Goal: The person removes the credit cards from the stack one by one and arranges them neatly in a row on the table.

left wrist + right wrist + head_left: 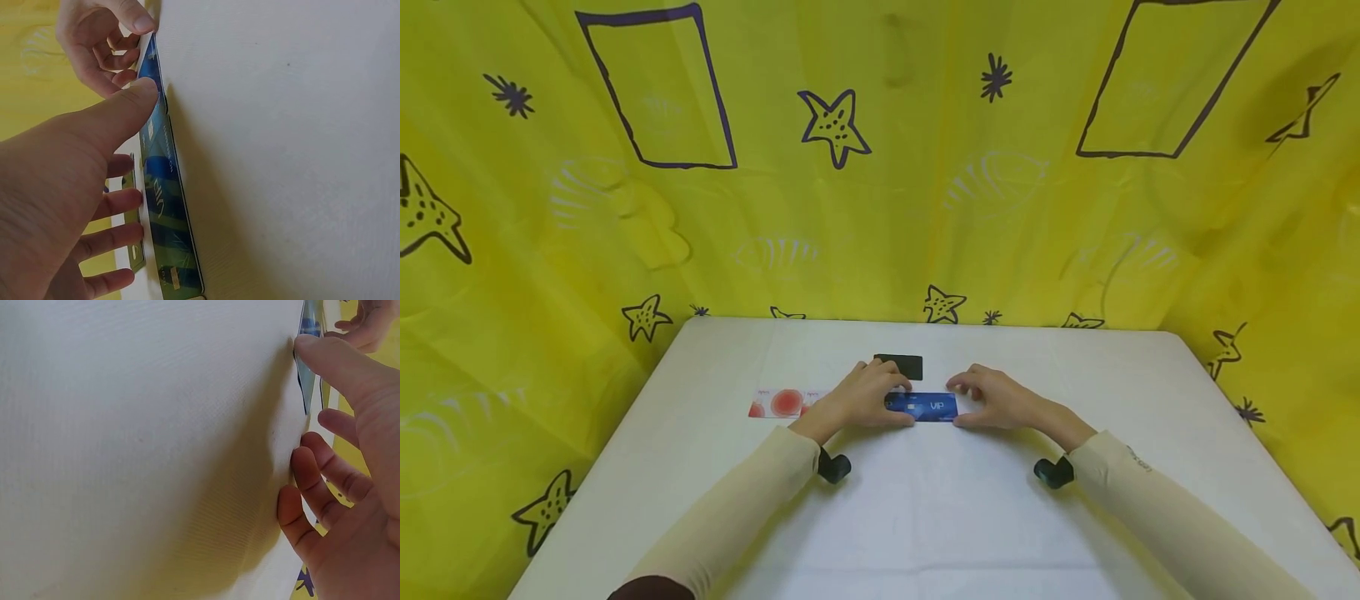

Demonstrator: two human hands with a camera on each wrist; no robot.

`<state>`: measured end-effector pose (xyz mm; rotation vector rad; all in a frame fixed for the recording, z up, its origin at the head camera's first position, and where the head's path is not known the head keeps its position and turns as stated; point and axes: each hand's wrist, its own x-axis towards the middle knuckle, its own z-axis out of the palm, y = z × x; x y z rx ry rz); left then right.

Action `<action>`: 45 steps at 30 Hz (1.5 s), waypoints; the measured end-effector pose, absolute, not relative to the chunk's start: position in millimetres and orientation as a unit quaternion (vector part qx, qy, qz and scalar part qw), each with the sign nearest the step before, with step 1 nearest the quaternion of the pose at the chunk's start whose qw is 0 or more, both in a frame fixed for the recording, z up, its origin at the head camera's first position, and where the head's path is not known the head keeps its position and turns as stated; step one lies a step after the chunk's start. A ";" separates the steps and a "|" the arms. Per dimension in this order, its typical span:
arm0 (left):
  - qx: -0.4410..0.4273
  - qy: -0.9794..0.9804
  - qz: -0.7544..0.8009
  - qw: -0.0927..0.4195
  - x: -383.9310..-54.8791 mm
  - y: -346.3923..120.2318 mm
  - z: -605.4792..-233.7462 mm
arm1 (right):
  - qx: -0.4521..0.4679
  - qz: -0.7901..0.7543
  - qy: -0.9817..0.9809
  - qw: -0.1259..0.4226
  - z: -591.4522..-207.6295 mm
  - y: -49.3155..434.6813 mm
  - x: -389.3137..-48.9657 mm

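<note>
A blue card with VIP lettering (936, 407) lies on the white table (917, 517) at the end of a row of cards. My left hand (868, 396) reaches over the row, its thumb at the blue card's near edge and its fingers spread toward the far side. Around the right end, my right hand (996, 398) has thumb and index finger at the card's near and far corners. The left wrist view shows blue cards (164, 187) end to end beneath the left thumb. In the right wrist view, the right thumb touches the card (306, 375); the other fingers are loosely bent.
A black card (907, 367) lies just beyond the left fingers. White cards with red circles (786, 403) continue the row leftward, partly behind the left hand. A yellow curtain with starfish drawings (880, 208) hangs along the table's back and sides.
</note>
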<state>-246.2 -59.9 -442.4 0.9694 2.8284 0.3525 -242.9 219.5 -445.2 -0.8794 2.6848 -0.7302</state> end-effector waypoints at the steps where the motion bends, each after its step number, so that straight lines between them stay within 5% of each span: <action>1: 0.323 0.937 0.116 0.066 -246.8 -59.8 -442.5 | -0.303 -0.249 0.913 0.111 -444.7 219.9 -243.3; 12: 0.333 0.931 0.129 0.073 -252.1 -61.5 -438.4 | -0.292 -0.253 0.912 0.136 -440.0 219.7 -246.9; 45: 0.300 0.940 0.162 0.033 -263.1 -93.2 -417.1 | -0.307 -0.250 0.913 0.098 -405.7 217.2 -259.2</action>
